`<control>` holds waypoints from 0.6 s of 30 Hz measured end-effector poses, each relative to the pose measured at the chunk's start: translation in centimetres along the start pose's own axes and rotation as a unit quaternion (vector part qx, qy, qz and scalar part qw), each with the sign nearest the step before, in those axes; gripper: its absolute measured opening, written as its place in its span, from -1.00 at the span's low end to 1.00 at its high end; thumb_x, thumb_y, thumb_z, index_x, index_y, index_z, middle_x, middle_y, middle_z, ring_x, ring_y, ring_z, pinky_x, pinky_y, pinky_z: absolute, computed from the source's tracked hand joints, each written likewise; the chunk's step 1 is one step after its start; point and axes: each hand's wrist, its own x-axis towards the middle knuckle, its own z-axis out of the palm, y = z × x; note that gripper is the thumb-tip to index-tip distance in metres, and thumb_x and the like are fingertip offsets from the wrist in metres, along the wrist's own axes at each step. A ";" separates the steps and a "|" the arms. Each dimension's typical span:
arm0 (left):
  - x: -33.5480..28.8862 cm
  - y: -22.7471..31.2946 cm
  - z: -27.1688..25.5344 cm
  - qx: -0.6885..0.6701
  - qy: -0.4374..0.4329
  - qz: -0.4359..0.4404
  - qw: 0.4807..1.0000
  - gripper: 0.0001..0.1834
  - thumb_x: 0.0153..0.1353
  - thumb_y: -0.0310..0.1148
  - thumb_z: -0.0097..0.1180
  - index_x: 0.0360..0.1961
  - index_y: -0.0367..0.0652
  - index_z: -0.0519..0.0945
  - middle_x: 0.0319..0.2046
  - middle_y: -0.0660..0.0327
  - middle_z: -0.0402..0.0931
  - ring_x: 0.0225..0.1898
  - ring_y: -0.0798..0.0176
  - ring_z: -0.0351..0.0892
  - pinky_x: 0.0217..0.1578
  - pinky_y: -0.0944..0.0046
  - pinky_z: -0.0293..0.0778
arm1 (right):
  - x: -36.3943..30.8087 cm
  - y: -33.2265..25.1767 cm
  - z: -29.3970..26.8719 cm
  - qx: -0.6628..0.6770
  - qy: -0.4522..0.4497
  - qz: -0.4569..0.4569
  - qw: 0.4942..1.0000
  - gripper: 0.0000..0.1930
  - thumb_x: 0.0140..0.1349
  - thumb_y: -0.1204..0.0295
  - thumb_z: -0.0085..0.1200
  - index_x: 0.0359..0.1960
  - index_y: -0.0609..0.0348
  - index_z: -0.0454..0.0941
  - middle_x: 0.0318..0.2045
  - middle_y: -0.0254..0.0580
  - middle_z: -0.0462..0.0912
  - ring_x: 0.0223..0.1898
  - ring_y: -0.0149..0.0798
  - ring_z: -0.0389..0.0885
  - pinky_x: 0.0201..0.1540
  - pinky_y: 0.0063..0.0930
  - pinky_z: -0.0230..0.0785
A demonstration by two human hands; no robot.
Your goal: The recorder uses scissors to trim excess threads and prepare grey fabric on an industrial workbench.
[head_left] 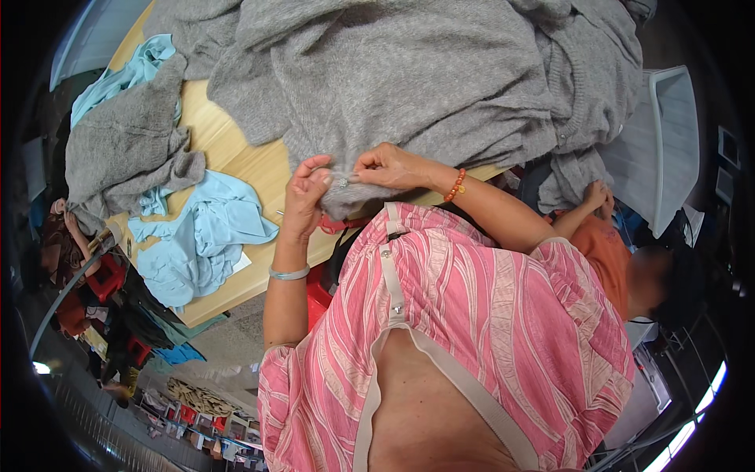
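A large grey fuzzy knit garment (409, 86) is heaped over the table, its near edge hanging at the table's front by my hands. My left hand (305, 193) pinches that edge between thumb and finger, the other fingers partly raised. A small shiny greenish-grey button (343, 182) shows on the knit beside the thumb. Close on its right, my right hand (389, 167) is closed in a pinch over the same edge; what lies between its fingertips is too small to make out. The two hands almost meet.
On the pale wooden table (224, 130), light blue cloth (206, 236) and another grey knit piece (130, 141) lie to the left. A white plastic bin (659, 149) stands at the right, near a person in orange (599, 248) handling grey knit. Another person's arm shows at far left.
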 end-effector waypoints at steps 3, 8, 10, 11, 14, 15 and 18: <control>0.0 0.0 -2.5 0.134 0.032 0.018 0.990 -0.68 0.17 -0.61 0.04 -0.01 -0.29 0.43 -0.31 0.33 0.49 -0.30 0.55 0.45 -0.22 0.56 0.36 | -1.2 0.5 -1.6 -0.086 -0.024 -0.002 0.996 -0.73 0.10 0.27 0.15 -0.46 0.30 0.56 -0.65 -0.22 0.51 -0.58 -0.39 0.41 -0.47 -0.43 0.28; 0.2 0.3 1.0 0.606 -0.031 0.280 0.744 -0.59 0.03 -0.47 0.17 -0.04 -0.19 0.46 -0.12 0.06 0.47 -0.12 0.02 0.44 0.00 0.16 0.29 | -1.8 0.2 -1.8 -0.166 0.016 -0.006 0.986 -0.79 0.03 0.36 0.15 -0.39 0.27 0.59 -0.58 0.00 0.57 -0.55 -0.16 0.51 -0.39 -0.36 0.37; 0.1 0.3 4.0 0.575 -0.056 0.260 0.774 -0.59 0.02 -0.45 0.18 -0.04 -0.19 0.46 -0.12 0.06 0.47 -0.09 -0.02 0.41 0.03 0.13 0.24 | -1.9 -0.4 -1.4 -0.154 0.024 -0.015 0.988 -0.79 0.02 0.38 0.15 -0.35 0.26 0.60 -0.59 -0.03 0.58 -0.54 -0.25 0.55 -0.39 -0.40 0.39; 0.2 0.1 4.9 0.544 -0.080 0.238 0.801 -0.58 0.02 -0.43 0.18 -0.04 -0.18 0.46 -0.12 0.05 0.47 -0.07 -0.06 0.38 0.07 0.10 0.19 | -1.9 -0.3 -1.4 -0.154 0.024 -0.016 0.988 -0.79 0.02 0.38 0.15 -0.35 0.26 0.60 -0.59 -0.03 0.58 -0.54 -0.25 0.55 -0.39 -0.40 0.39; 2.0 -2.3 2.2 0.508 -0.086 0.105 0.851 -0.77 0.09 -0.41 0.19 -0.23 -0.23 0.51 -0.46 0.24 0.49 -0.43 0.30 0.44 -0.36 0.33 0.32 | -1.9 0.5 -1.2 -0.076 0.019 0.005 0.997 -0.80 0.03 0.39 0.16 -0.36 0.26 0.62 -0.62 -0.15 0.59 -0.56 -0.39 0.54 -0.45 -0.45 0.37; 2.2 -2.5 1.7 0.417 -0.099 -0.060 0.902 -0.83 0.12 -0.41 0.19 -0.30 -0.24 0.51 -0.57 0.33 0.46 -0.57 0.44 0.39 -0.53 0.42 0.29 | -1.8 0.8 -1.3 -0.016 0.025 0.056 0.998 -0.81 0.04 0.38 0.16 -0.38 0.27 0.63 -0.63 -0.22 0.59 -0.56 -0.45 0.52 -0.47 -0.49 0.36; 2.5 -2.1 1.8 0.356 -0.105 -0.094 0.924 -0.87 0.14 -0.42 0.17 -0.44 -0.25 0.51 -0.65 0.42 0.38 -0.65 0.59 0.25 -0.67 0.50 0.13 | -1.5 2.4 -1.1 0.071 0.036 0.117 0.990 -0.81 0.07 0.36 0.16 -0.43 0.27 0.63 -0.65 -0.34 0.56 -0.58 -0.54 0.48 -0.52 -0.57 0.32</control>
